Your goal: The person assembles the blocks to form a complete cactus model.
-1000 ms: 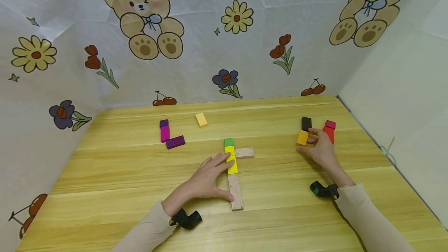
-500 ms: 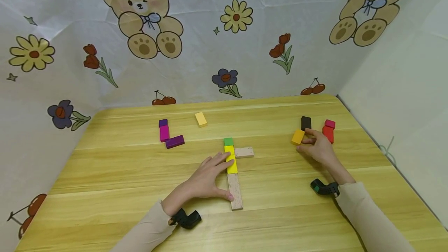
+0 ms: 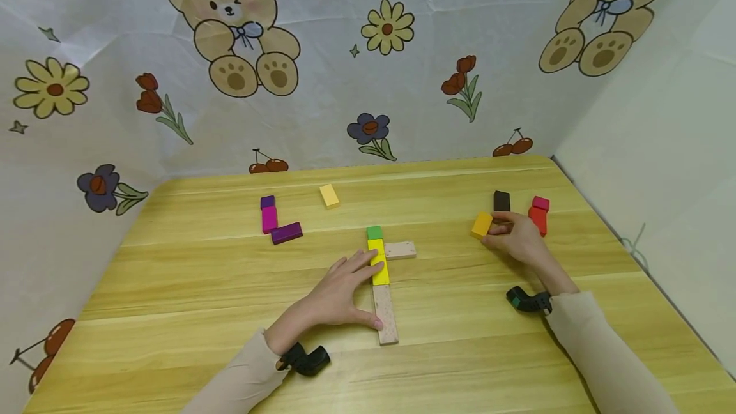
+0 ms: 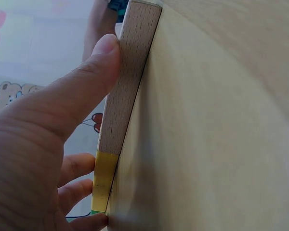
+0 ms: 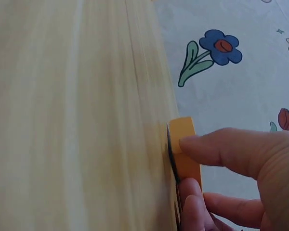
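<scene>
In the head view, my left hand (image 3: 339, 296) lies spread over a row of blocks. Its thumb rests on a long plain wooden block (image 3: 388, 321), and its fingertips touch the yellow blocks (image 3: 381, 278). A green block (image 3: 374, 232) ends the row at the far side, and a second plain wooden block (image 3: 400, 250) juts out to the right. My right hand (image 3: 522, 239) pinches an orange-yellow block (image 3: 481, 225) between thumb and fingers. The right wrist view shows that block (image 5: 182, 126) close over the tabletop, its lower end partly hidden by the fingers.
Just behind the right hand lies a black block (image 3: 502, 200), with a red block (image 3: 538, 220) and a crimson one (image 3: 540, 203) beside it. Back left are purple (image 3: 287, 233), magenta (image 3: 269, 220) and dark violet (image 3: 267, 201) blocks. A pale yellow block (image 3: 329, 196) sits near the back edge.
My right hand has shifted left with the orange-yellow block, carrying it away from the black block and tilting it slightly. The left hand stays in place on the row.
</scene>
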Tool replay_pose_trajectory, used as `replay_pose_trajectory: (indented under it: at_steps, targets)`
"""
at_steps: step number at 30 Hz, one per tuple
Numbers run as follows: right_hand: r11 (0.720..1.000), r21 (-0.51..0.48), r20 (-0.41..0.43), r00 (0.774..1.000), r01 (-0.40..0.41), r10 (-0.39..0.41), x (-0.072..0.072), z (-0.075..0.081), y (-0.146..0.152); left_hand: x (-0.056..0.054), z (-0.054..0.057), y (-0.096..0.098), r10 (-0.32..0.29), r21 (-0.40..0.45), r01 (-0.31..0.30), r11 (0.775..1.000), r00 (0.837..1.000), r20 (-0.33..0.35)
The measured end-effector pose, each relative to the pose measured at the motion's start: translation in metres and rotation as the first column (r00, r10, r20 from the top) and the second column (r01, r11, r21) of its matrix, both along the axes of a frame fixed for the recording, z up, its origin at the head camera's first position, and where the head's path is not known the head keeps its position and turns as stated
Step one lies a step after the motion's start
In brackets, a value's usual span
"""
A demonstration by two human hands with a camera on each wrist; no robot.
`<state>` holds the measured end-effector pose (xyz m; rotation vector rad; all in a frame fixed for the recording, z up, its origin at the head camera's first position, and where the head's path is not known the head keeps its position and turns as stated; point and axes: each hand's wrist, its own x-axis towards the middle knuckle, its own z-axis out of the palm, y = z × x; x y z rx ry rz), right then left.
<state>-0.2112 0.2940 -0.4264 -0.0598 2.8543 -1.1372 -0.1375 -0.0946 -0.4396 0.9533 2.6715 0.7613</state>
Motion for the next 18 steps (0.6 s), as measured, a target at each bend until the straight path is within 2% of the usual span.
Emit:
replay_pose_trajectory:
  at_steps: [5,10,18]
  targets:
    - [0.998,-0.052,-0.017,0.999,-0.038,0.037,-0.008,0.005,-0.017,0.0,0.0,-0.001,-0.001,0.001,0.001,1.0,1.0,0.006]
    - [0.989,-0.071,-0.052,0.99,-0.134,0.13,-0.018,0.01,-0.041,0.0,0.0,-0.001,-0.004,-0.003,0.004,1.0,1.0,0.002]
    - [0.954,-0.112,-0.011,0.961,-0.276,0.277,-0.031,0.012,-0.084,-0.001,0.0,0.0,-0.007,-0.008,0.007,1.0,1.0,0.004]
